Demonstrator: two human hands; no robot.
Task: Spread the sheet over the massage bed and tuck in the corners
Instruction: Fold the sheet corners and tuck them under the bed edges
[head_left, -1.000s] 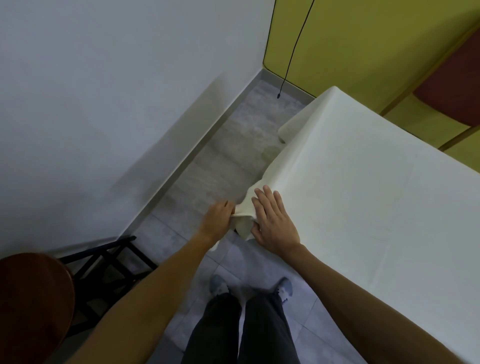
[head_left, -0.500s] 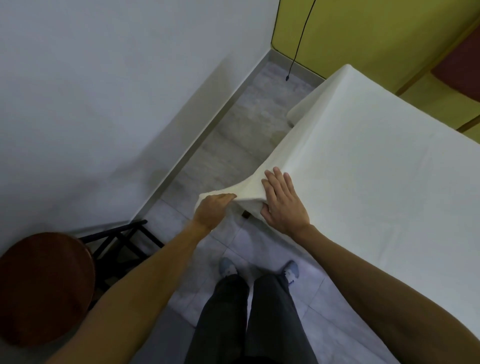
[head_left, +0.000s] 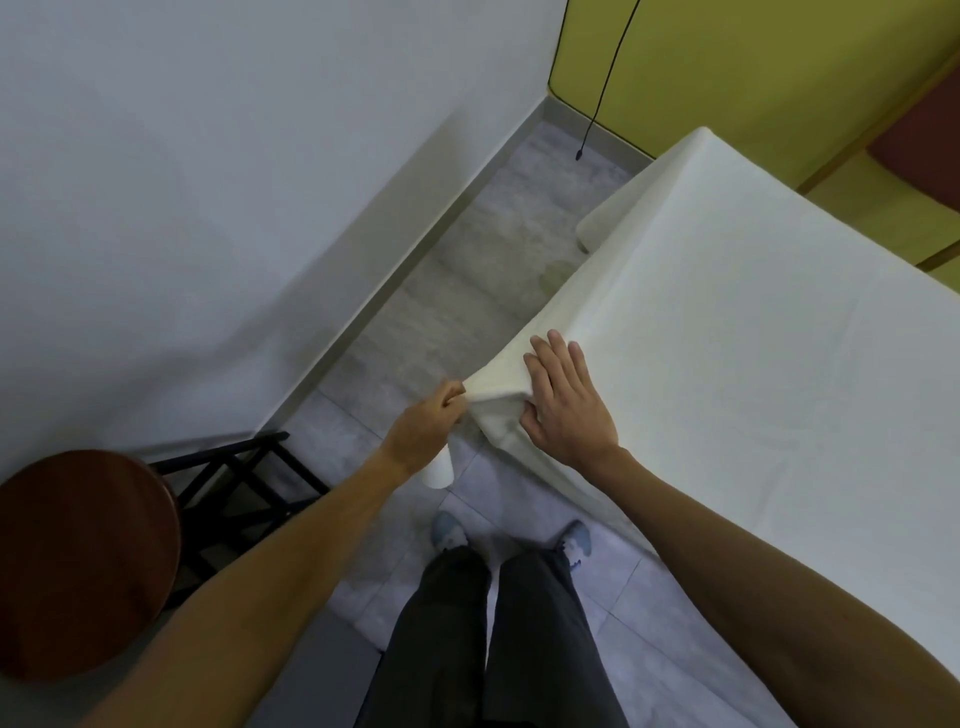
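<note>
A white sheet (head_left: 753, 322) covers the massage bed on the right side of the head view. At the bed's near corner, my left hand (head_left: 423, 431) pinches a fold of the sheet's loose corner (head_left: 496, 384) and holds it out to the left, with a tail of cloth hanging below the hand. My right hand (head_left: 566, 405) lies flat, fingers spread, pressing the sheet down on the corner of the bed. The far corner of the sheet (head_left: 597, 228) hangs loose over the bed's end.
A round brown stool seat (head_left: 78, 561) on a black frame (head_left: 239, 483) stands at the lower left. A white wall runs along the left, leaving a narrow strip of grey floor (head_left: 467, 270). A black cable (head_left: 602, 93) hangs against the yellow wall. My legs and shoes are below.
My left hand has drawn the sheet corner back in toward the bed corner, and a tail of cloth now hangs below it. My right hand stays pressed flat on the corner.
</note>
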